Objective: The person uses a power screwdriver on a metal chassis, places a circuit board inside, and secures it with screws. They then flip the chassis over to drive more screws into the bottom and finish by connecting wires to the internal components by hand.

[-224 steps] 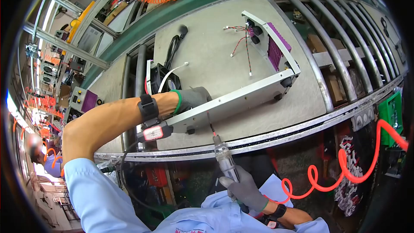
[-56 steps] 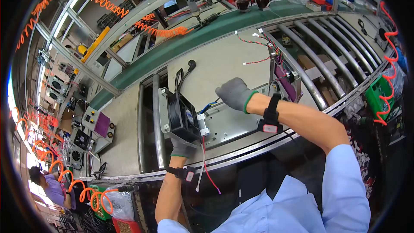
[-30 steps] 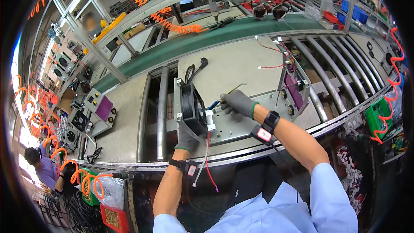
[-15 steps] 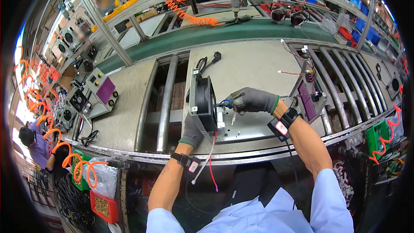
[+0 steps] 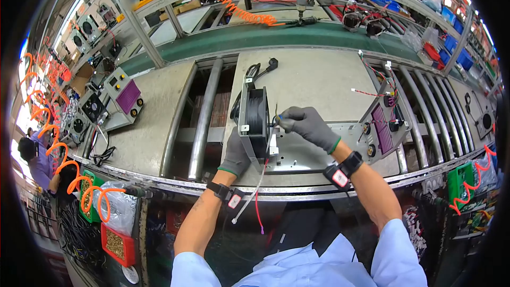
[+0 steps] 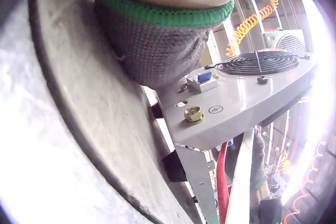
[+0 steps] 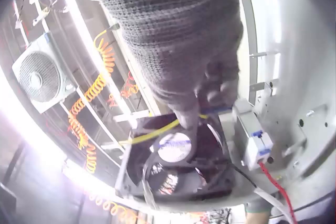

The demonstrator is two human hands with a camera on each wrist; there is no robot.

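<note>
A metal chassis lies on the bench with an upright fan panel at its left end. My right hand, in a grey glove, pinches thin wires beside the black fan. In the right wrist view, a yellow wire passes at the fingertips of that hand, over the fan. My gloved left hand is against the outer side of the fan panel, its fingers mostly hidden. The left wrist view shows this hand at the panel's edge, near a brass screw.
A purple heatsink stands at the chassis's right end. A black plug lies behind the fan. Rollers flank the bench plate on both sides. Another purple-fronted unit stands at the left. White and red wires hang over the front edge.
The electric screwdriver has left my right hand, and the chassis, earlier on its side, lies flat. Over the last second my right hand has drawn the wires closer to the fan.
</note>
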